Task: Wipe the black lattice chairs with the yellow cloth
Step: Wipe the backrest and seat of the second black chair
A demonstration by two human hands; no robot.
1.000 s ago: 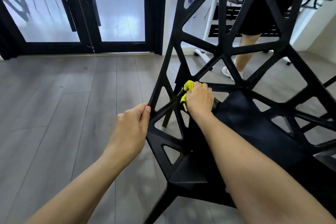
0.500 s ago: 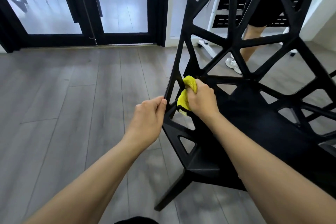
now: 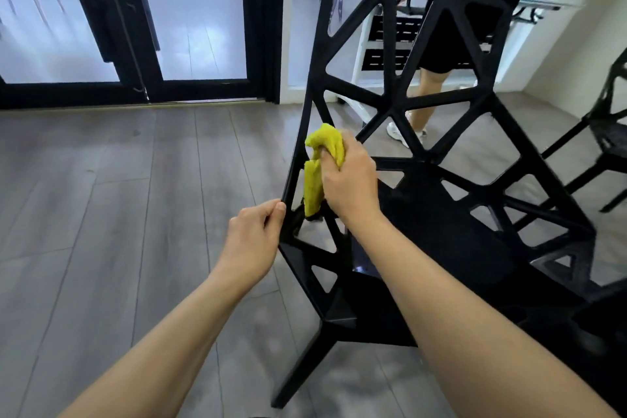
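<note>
A black lattice chair (image 3: 437,132) stands right in front of me, its backrest facing away and its seat toward me. My right hand (image 3: 349,180) grips the bunched yellow cloth (image 3: 320,166) against the left upright of the backrest, where it meets the seat. My left hand (image 3: 256,236) grips the chair's left edge just below, with thumb and fingers pinching the frame. Part of the cloth hangs down behind the strut.
A second black lattice chair (image 3: 610,125) stands at the right edge. A person in black shorts and white shoes (image 3: 431,102) stands behind the chair by a white rack (image 3: 380,54). Black-framed glass doors (image 3: 190,24) line the far wall. Grey wood floor (image 3: 118,214) lies to the left.
My right hand has slid the cloth upward along the chair's left upright. My left hand has kept its hold on the chair's edge, and the view has tilted up.
</note>
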